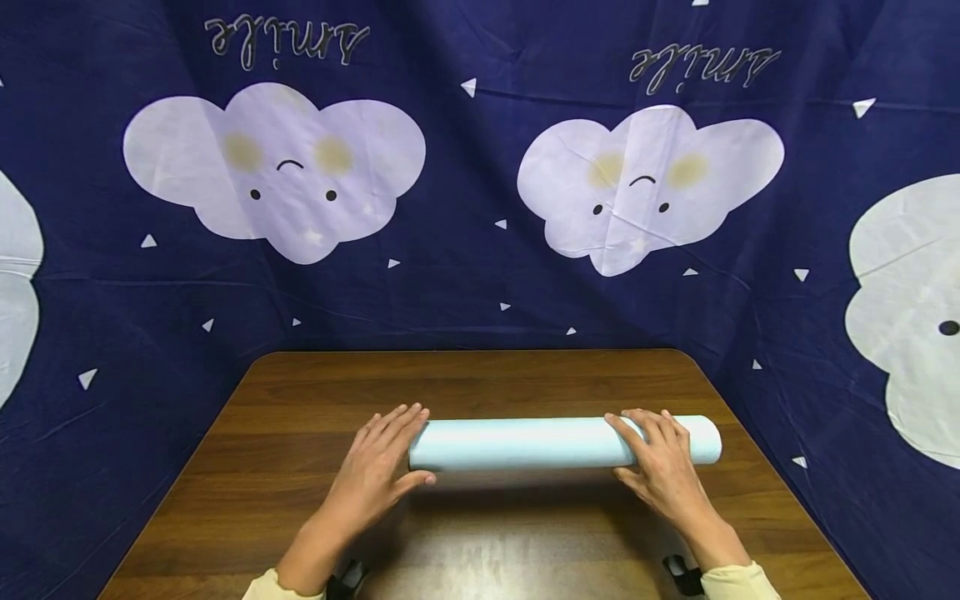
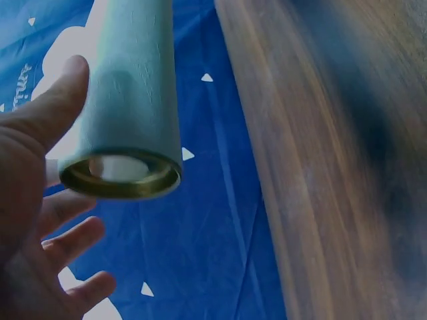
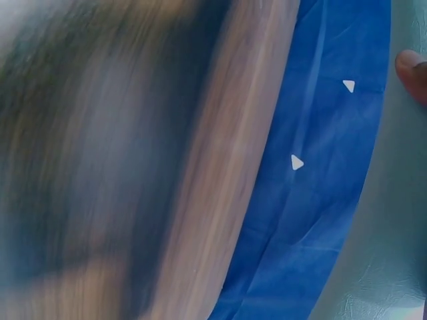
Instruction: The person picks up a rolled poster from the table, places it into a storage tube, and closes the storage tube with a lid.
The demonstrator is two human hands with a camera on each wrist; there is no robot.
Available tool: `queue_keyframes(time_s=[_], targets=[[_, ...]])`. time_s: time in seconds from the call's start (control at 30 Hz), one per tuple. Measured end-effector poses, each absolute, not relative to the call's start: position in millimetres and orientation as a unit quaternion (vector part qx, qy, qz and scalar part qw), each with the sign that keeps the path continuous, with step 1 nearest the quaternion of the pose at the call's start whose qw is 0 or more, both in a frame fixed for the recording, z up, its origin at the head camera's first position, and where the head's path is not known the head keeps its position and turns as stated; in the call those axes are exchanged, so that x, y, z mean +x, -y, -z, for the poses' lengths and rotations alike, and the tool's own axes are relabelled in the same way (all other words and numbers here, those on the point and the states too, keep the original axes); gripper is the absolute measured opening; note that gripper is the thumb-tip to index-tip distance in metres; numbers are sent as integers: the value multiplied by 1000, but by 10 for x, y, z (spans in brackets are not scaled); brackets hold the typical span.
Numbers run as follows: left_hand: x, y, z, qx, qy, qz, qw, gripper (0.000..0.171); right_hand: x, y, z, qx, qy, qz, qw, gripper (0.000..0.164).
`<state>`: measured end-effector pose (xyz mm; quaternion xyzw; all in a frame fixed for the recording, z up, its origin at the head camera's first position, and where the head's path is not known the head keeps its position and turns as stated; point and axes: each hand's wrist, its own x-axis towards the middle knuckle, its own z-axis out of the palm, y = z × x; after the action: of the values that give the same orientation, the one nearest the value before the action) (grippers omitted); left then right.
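A long pale blue tube (image 1: 525,443) lies crosswise in front of me, casting a shadow on the wooden table. Around its right part, my right hand (image 1: 660,462) grips it with the fingers over the top and the thumb below. My left hand (image 1: 378,462) is at the left end, fingers fairly straight and thumb spread apart. In the left wrist view, the tube's end shows a gold-coloured rim (image 2: 120,190) around a recessed face, and the thumb (image 2: 63,100) overlaps its side. The right wrist view catches only one fingertip (image 3: 410,70) against the tube (image 3: 380,220).
The brown wooden table (image 1: 450,383) has rounded far corners. Dark blue fabric (image 1: 465,183) with white clouds and upside-down "smile" lettering hangs behind it and along both sides. Black straps (image 1: 682,575) are on the wrists, below pale sleeves.
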<state>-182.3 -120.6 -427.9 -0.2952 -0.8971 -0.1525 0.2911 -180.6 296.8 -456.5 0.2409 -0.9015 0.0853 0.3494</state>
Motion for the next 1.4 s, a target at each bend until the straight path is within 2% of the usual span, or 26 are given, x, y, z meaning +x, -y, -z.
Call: queue_keyframes(time_s=[0.47,0.87,1.1,1.4], targets=[[-1891,1138,4322,-272,903,61,326,82,-1986,-2651,4593,246,895,-85,363,92],[-1956,1217,4423,-251,917,58,304,79,-2108,-2401,4686,252,894,-85,360,89],[-2020,1298,4558,-243,928,71,274,77,-2185,-2284,4804,252,903,-78,338,86],[-2097,1402,4735,-244,929,92,261,75,-2230,-2156,4941,245,917,-76,307,84]])
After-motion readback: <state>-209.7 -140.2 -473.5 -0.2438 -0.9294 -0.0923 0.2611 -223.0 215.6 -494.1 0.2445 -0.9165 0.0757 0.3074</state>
